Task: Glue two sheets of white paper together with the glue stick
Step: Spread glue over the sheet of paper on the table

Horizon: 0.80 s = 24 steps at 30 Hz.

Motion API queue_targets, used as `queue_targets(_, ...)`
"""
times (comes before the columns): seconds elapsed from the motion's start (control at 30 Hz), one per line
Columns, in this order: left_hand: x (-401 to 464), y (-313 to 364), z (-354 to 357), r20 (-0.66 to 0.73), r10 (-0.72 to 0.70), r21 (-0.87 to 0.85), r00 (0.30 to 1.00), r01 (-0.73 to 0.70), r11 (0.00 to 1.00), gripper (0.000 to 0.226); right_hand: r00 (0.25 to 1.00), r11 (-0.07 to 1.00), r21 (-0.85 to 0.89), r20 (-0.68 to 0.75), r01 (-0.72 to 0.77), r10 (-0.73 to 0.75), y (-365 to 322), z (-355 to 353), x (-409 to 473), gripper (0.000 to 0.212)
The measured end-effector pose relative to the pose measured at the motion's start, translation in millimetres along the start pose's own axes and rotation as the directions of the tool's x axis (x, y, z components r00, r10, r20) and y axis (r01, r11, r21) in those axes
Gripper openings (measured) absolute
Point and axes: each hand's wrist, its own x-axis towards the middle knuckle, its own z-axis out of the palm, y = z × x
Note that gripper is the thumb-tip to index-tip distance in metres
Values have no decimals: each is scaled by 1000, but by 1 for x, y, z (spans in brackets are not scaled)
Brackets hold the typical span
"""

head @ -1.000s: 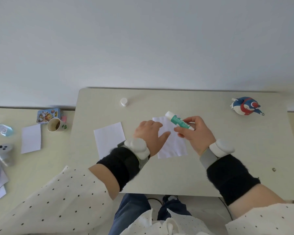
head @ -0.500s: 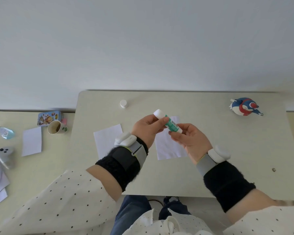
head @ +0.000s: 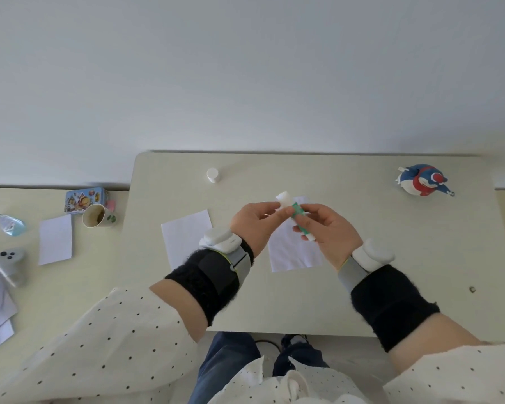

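Here, a pale green-grey table (head: pixel 391 258) is set against a plain light wall (head: pixel 245 68). Above its middle, a green glue stick (head: pixel 299 220) is pinched by both hands: the left hand (head: pixel 254 225) at the white glue end, the right hand (head: pixel 330 231) round the body. Beneath the hands, one white paper sheet (head: pixel 292 255) is laid flat; a second sheet (head: pixel 184 237) is just beside it to the left. A white cap (head: pixel 212 175) is placed near the far edge, a red-and-blue figure (head: pixel 421 180) at the far right. On a lower adjoining surface at left are seen a tin (head: pixel 83 199), a cup (head: pixel 95 217) and loose paper (head: pixel 55 239).
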Motion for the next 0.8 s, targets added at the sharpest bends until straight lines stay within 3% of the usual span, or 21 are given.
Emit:
queue_targets(0.07,7,-7,-9,-46,74,353,996,-53,934,45,989,977,-211,-145,-17,-14,-3,-13,7,9)
queue_targets(0.13,12,-16,-20,45,156,665,987,-146,732,51,981,865,-499,-185,-51,-49,-5,-27,12,12)
queue_targets(0.2,14,-23,-25,176,161,825,971,-235,514,62,992,712,-701,-109,-30,-65,-4,-35,13,15)
queue_targets(0.27,15,-28,-21,235,139,882,962,-271,386,74,997,616,-787,-23,23,-67,-3,-33,13,18)
queue_targets(0.43,18,-30,-6,293,133,918,947,-317,236,84,995,558,-825,65,93,-70,-3,-23,16,20)
queue_targets(0.8,17,-31,1,326,110,931,939,-339,137,89,989,458,-877,133,145,-57,-2,-16,19,20)
